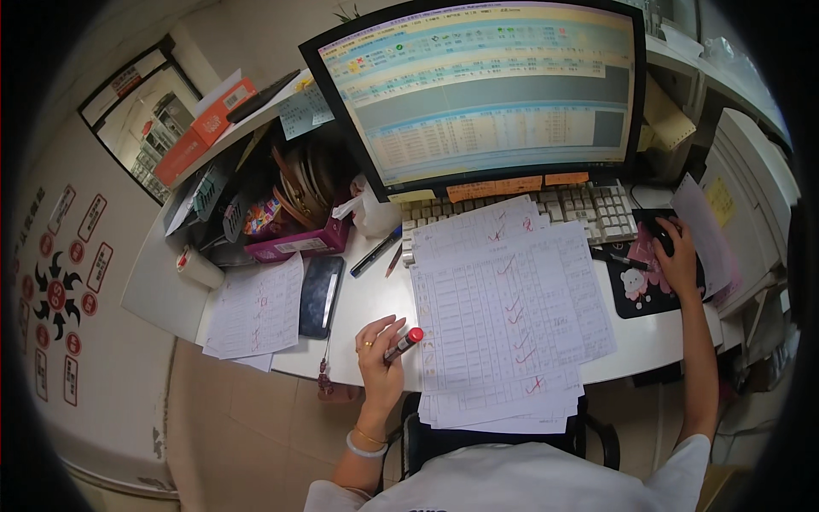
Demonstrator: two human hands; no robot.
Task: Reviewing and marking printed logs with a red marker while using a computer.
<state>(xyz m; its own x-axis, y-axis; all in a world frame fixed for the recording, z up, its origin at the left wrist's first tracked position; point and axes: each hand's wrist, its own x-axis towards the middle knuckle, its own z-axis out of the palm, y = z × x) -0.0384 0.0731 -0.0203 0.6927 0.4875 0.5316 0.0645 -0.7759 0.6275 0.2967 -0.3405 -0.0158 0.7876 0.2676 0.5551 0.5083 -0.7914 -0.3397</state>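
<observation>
Stacked papers (pixel 503 333) lie before the monitor (pixel 486 94), partly over the keyboard (pixel 607 210) — phone (pixel 320 294) at left, mouse pad (pixel 653 288) at right.

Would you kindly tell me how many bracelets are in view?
2, both around the wrist of the left hand holding the red-capped marker: a gold bracelet and a pale bangle. The right wrist shows none.

Just right of the left grip (pixel 381 363), the stacked sheets (pixel 473 341) carry printed tables with handwritten red ticks and crosses (pixel 514 317). Left of the grip, another sheet (pixel 256 309) bears small print and red marks. Ahead of the grip, the monitor (pixel 495 94) shows rows of text, mostly too fine to read. Far left of the grip, the wall carries red-and-black lettered signs (pixel 57 291).
</observation>
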